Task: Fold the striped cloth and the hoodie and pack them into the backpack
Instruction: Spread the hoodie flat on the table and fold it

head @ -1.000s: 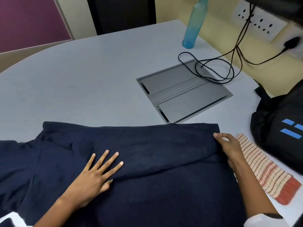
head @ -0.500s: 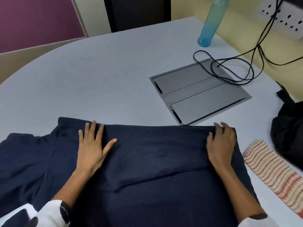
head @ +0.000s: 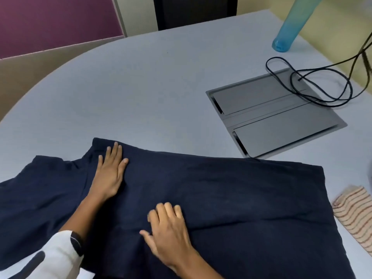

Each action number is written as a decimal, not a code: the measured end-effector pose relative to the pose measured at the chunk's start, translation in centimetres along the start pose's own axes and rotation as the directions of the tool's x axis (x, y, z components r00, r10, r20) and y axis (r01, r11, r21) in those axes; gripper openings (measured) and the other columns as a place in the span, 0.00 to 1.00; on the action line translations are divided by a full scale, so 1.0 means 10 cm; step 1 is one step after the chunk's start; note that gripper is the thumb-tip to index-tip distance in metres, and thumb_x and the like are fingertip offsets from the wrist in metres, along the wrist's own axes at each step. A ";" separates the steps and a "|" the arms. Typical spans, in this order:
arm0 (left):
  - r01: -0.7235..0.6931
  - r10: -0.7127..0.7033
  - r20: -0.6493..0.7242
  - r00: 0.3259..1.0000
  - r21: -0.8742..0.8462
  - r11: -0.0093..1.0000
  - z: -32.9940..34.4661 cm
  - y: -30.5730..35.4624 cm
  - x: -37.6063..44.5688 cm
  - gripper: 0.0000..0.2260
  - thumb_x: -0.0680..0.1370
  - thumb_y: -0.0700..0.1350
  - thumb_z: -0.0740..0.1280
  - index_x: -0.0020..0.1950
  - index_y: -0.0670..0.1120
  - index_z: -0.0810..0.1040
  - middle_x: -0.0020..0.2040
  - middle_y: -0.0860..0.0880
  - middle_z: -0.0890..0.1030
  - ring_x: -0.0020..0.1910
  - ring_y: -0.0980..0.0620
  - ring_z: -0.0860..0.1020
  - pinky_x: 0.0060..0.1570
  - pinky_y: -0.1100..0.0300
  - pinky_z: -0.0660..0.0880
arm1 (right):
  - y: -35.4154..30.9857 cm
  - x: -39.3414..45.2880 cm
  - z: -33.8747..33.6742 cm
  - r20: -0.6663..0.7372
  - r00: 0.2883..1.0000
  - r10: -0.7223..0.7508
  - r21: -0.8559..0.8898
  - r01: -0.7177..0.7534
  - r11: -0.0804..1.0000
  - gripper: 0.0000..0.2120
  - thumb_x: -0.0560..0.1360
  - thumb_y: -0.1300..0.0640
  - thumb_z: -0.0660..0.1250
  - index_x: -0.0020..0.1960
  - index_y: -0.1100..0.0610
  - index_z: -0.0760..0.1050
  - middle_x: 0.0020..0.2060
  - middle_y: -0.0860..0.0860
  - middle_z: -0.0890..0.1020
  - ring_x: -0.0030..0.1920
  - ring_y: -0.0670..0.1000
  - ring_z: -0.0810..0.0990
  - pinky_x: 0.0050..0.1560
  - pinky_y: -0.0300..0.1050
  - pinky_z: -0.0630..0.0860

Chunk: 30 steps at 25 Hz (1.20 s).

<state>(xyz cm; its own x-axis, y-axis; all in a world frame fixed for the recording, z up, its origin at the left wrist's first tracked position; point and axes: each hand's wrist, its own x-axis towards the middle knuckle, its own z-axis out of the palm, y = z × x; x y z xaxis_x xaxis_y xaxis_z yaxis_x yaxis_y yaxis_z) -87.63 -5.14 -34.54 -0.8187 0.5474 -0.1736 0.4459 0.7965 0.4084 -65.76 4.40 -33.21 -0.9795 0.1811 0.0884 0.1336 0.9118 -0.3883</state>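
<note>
Navy hoodie [head: 231, 194] under both flat hands.

The scene is being viewed by one head-worn camera, being aimed forward and down, close over the table [head: 141, 81] and both hands.

The hoodie [head: 221, 198] runs off the near and left edges, so its full outline cannot be seen, and it hides the table [head: 141, 87] beneath it. The striped cloth [head: 356, 216] is cut by the right edge; only its left part shows. The blue bottle [head: 289, 27] loses its top at the far edge. The black cable [head: 314, 87] leaves the frame at the right. The right hand [head: 169, 230] is motion-blurred, its fingertips indistinct. A blurred grey sliver at the right edge cannot be identified.
</note>
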 end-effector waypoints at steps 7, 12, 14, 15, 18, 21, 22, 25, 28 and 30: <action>-0.085 0.091 -0.020 0.996 0.210 0.974 0.03 -0.17 0.03 0.30 0.78 0.61 0.37 0.77 0.50 0.41 0.76 0.57 0.41 0.74 0.58 0.37 0.70 0.62 0.30 | 0.28 -0.35 -0.05 0.078 0.997 -0.024 0.444 -0.013 0.896 0.10 0.74 0.58 0.64 0.54 0.54 0.76 0.42 0.47 0.76 0.43 0.42 0.72 0.48 0.30 0.70; 0.003 0.026 -0.149 0.988 0.187 0.982 -0.04 0.22 0.00 0.23 0.82 0.46 0.52 0.76 0.41 0.56 0.78 0.43 0.51 0.77 0.43 0.48 0.74 0.45 0.42 | 0.34 0.01 -0.23 0.098 0.988 0.121 0.554 -0.155 0.818 0.13 0.78 0.54 0.62 0.57 0.57 0.80 0.48 0.48 0.78 0.48 0.41 0.73 0.52 0.31 0.71; -0.106 0.108 -0.216 0.970 0.021 0.994 0.06 0.60 -0.19 0.21 0.81 0.47 0.57 0.73 0.41 0.64 0.76 0.43 0.57 0.76 0.43 0.52 0.74 0.50 0.46 | 0.47 0.27 -0.21 -0.112 0.978 0.176 0.325 -0.132 0.936 0.18 0.79 0.55 0.56 0.64 0.59 0.75 0.60 0.51 0.77 0.61 0.47 0.72 0.64 0.41 0.70; -0.141 0.133 -0.169 0.977 -0.035 0.989 0.16 0.74 -0.30 0.23 0.81 0.52 0.56 0.73 0.44 0.64 0.77 0.45 0.57 0.77 0.45 0.52 0.74 0.52 0.46 | 0.53 0.38 -0.20 -0.120 0.977 0.177 0.221 -0.147 0.964 0.21 0.79 0.55 0.54 0.69 0.60 0.70 0.68 0.54 0.72 0.69 0.51 0.68 0.71 0.46 0.65; -0.164 0.174 -0.072 0.982 0.117 0.979 0.45 0.80 -0.50 0.32 0.77 0.66 0.45 0.77 0.52 0.55 0.78 0.50 0.49 0.77 0.50 0.45 0.75 0.52 0.43 | 0.75 0.48 -0.12 0.047 0.990 0.131 -0.089 -0.127 0.988 0.30 0.81 0.46 0.48 0.76 0.63 0.53 0.77 0.56 0.52 0.77 0.52 0.48 0.76 0.53 0.50; -0.132 0.157 -0.081 0.984 0.246 0.960 0.48 0.64 -0.51 0.36 0.75 0.70 0.44 0.77 0.50 0.51 0.78 0.50 0.49 0.77 0.50 0.46 0.74 0.52 0.42 | 1.02 0.30 -0.20 0.098 0.976 0.196 -0.236 -0.169 0.957 0.36 0.79 0.36 0.43 0.78 0.60 0.46 0.78 0.54 0.45 0.77 0.50 0.41 0.75 0.57 0.40; -0.123 0.148 -0.083 0.985 0.253 0.960 0.47 0.64 -0.52 0.38 0.74 0.70 0.44 0.78 0.49 0.50 0.78 0.50 0.49 0.77 0.50 0.46 0.74 0.52 0.42 | 1.14 0.22 -0.28 0.086 0.966 0.243 -0.264 -0.213 0.941 0.38 0.79 0.35 0.43 0.78 0.60 0.45 0.78 0.54 0.45 0.77 0.50 0.41 0.74 0.59 0.38; -0.097 0.122 -0.083 0.989 0.256 0.962 0.46 0.66 -0.52 0.41 0.74 0.72 0.43 0.78 0.46 0.48 0.78 0.50 0.48 0.77 0.51 0.45 0.74 0.51 0.44 | 1.64 -0.13 -0.58 -0.026 0.910 0.414 -0.374 -0.393 0.840 0.40 0.77 0.32 0.41 0.77 0.61 0.47 0.77 0.55 0.47 0.77 0.52 0.45 0.74 0.62 0.38; -0.092 0.114 -0.065 0.991 0.271 0.958 0.45 0.67 -0.53 0.42 0.73 0.71 0.43 0.78 0.45 0.46 0.78 0.50 0.47 0.77 0.51 0.45 0.74 0.51 0.44 | 2.22 -0.63 -0.93 -0.081 0.795 0.601 -0.354 -0.586 0.728 0.43 0.75 0.30 0.37 0.77 0.62 0.45 0.77 0.55 0.45 0.78 0.53 0.44 0.76 0.59 0.42; -0.090 0.109 -0.051 0.993 0.292 0.952 0.45 0.68 -0.53 0.42 0.73 0.72 0.42 0.78 0.44 0.45 0.78 0.50 0.45 0.77 0.52 0.43 0.74 0.53 0.41 | 2.41 -0.78 -1.03 -0.029 0.788 0.615 -0.368 -0.580 0.726 0.44 0.75 0.30 0.36 0.77 0.61 0.43 0.77 0.55 0.44 0.77 0.51 0.40 0.76 0.56 0.41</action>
<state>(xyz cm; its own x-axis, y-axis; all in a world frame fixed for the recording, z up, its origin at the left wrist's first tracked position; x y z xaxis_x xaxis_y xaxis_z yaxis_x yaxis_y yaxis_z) -78.67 -1.47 -34.89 -0.7825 0.6172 -0.0820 0.6037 0.7843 0.1426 -53.33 28.74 -33.86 -0.6852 0.7142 -0.1424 0.7211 0.6928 0.0046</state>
